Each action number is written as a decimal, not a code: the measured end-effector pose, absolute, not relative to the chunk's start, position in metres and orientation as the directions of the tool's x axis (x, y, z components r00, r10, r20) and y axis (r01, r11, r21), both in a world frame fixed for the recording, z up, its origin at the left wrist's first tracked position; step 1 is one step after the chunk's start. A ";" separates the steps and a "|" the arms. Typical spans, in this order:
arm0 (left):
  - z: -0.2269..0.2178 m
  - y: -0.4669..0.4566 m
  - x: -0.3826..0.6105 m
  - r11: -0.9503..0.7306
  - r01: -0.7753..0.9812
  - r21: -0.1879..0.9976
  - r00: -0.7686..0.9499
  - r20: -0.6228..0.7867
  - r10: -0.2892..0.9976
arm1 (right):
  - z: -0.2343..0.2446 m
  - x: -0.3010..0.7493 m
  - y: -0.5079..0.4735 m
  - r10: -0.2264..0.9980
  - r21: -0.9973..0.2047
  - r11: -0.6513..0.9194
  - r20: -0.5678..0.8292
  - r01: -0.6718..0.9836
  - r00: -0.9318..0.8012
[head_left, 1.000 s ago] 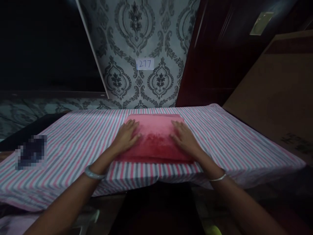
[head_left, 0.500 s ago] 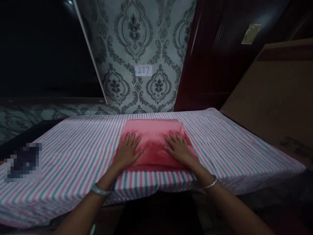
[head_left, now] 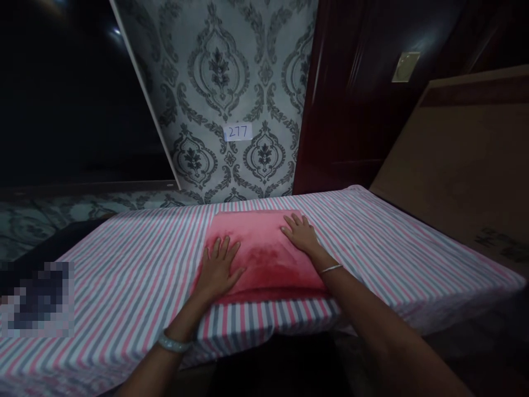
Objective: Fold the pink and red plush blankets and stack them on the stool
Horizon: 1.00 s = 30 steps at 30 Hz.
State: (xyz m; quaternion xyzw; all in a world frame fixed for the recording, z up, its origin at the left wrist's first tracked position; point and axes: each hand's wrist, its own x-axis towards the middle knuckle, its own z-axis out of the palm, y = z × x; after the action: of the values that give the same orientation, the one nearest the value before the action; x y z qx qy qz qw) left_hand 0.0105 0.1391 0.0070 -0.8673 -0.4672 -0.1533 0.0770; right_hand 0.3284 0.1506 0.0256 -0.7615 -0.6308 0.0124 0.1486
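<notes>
A pink-red plush cloth [head_left: 264,264], looking like a folded towel or blanket, lies flat near the front edge of the striped tablecloth [head_left: 157,264]. Its pile is pale pink in some parts and deep red toward the front. My left hand [head_left: 219,267] rests flat on the cloth's left side, fingers spread. Upon its far right part lies my right hand [head_left: 301,231], palm down with fingers apart. Neither hand grips anything. The cloth's underside is hidden.
A cardboard box [head_left: 463,154] stands to the right, beside the table. Behind are a dark screen [head_left: 74,99], a patterned wall with a paper marked 277 [head_left: 238,132], and a dark red door [head_left: 343,110]. A pixelated patch covers something at the left.
My right hand has slid away from me to the cloth's far right part, and the pile there now looks paler. My left hand stays on the left side. The view has tilted slightly.
</notes>
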 end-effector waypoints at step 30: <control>0.036 0.246 0.072 -0.373 0.926 0.055 0.353 0.224 0.908 | 0.030 0.315 0.180 0.935 -0.229 -0.242 0.204 0.943 0.290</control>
State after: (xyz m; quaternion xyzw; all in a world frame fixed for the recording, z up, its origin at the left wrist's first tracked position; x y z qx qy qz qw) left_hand 0.0723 0.2461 0.0357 -0.8215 -0.5583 -0.1088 0.0403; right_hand 0.3151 0.1799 0.0304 -0.7881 -0.5956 -0.0123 0.1549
